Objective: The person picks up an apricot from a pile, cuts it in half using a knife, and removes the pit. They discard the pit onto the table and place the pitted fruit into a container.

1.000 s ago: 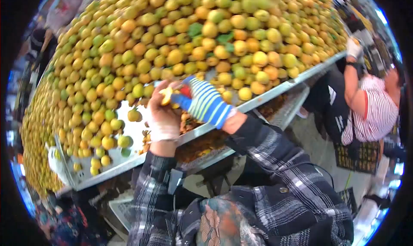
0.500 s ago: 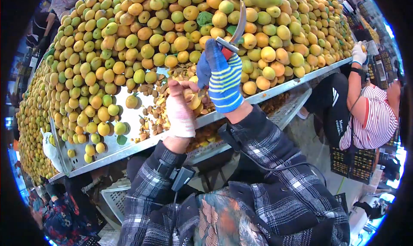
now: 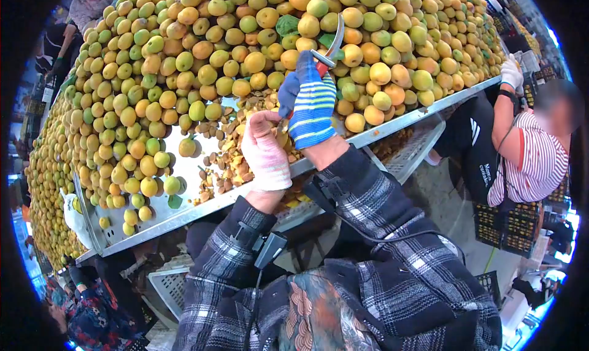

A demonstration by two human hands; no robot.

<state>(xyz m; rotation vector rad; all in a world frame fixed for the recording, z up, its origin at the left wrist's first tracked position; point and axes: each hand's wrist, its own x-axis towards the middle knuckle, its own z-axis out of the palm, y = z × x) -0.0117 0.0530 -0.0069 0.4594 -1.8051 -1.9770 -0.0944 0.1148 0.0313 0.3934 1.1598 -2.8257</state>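
Note:
My right hand (image 3: 311,108), in a blue glove with pale stripes, is wrapped round the red handle of a curved knife (image 3: 334,43), its blade pointing up and away. Beside it is my left hand (image 3: 265,151), in a white and pink glove with bare fingertips. Its fingers are bent towards my right hand, and what they hold, if anything, is hidden. Just beyond both hands lie brown stones and cut fruit pieces (image 3: 236,158) on the metal table (image 3: 178,191). A large heap of yellow-green fruit (image 3: 202,59) rises behind them.
A crate (image 3: 423,145) with cut fruit is under the table edge. At the right sits a co-worker in a striped shirt (image 3: 540,158), near stacked dark trays (image 3: 506,228). A white bag (image 3: 75,219) lies at the left, and another crate (image 3: 169,289) stands below.
My left hand has turned and moved slightly right and down; the yellow fruit piece seen at its fingers no longer shows. My right hand and the knife have shifted slightly left.

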